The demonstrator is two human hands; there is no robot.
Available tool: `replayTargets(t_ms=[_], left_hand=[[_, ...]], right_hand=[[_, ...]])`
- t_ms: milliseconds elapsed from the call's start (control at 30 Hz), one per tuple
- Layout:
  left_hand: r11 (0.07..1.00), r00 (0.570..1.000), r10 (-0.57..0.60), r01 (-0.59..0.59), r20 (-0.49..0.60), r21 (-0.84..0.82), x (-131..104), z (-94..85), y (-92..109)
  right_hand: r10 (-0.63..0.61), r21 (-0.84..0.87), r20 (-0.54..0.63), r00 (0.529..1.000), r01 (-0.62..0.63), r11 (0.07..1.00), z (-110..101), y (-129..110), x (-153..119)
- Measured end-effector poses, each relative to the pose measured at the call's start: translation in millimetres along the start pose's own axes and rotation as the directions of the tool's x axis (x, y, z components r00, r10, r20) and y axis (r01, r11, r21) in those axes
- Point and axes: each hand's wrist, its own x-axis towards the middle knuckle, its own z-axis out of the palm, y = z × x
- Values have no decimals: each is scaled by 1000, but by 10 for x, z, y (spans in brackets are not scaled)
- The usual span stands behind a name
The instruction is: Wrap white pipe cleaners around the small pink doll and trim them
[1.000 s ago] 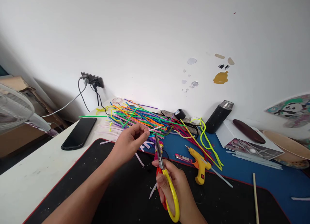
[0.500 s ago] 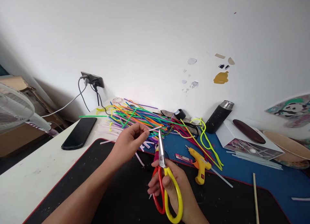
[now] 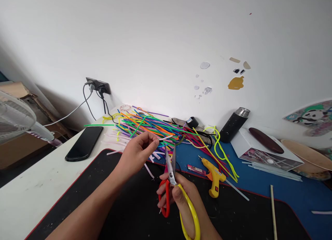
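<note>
My left hand pinches a short white straw piece that sticks out to the right, level with the table. My right hand grips scissors with one red and one yellow handle. Their blades are spread apart and point up just under the straw piece's free end. Both hands hover over a black mat. Behind them lies a heap of colourful straws against the wall.
A black phone lies on the white table at left, near a fan. A yellow glue gun, a black flask, a white box and a wooden stick sit to the right on a blue mat. Cut white bits litter the mats.
The scissor handles have spread and the blades have opened. The blades shifted slightly right then back under the straw piece. My left hand stayed nearly still.
</note>
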Motion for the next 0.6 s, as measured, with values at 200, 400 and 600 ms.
replayTargets(t_ms=[200, 400, 600], left_hand=[[995, 998, 31, -35, 46, 98, -41, 30, -14], [984, 996, 59, -69, 66, 161, -56, 59, 21], [976, 993, 81, -96, 84, 194, -67, 62, 28]], right_hand=[[-8, -54, -101, 995, 3, 999, 48, -95, -35], [18, -158, -114, 993, -36, 987, 51, -65, -38], [21, -225, -138, 990, -52, 973, 59, -43, -41]])
